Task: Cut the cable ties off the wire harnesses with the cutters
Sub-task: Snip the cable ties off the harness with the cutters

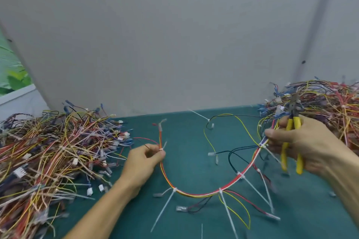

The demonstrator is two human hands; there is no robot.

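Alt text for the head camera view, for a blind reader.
The left hand pinches a wire harness at a white cable tie; the right hand holds it farther along, plus yellow-handled cutters. The harness loops across a green table between a left heap and a right heap of tangled harnesses.

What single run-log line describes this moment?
left hand pinches harness | right hand holds cutters, harness | cable ties uncut
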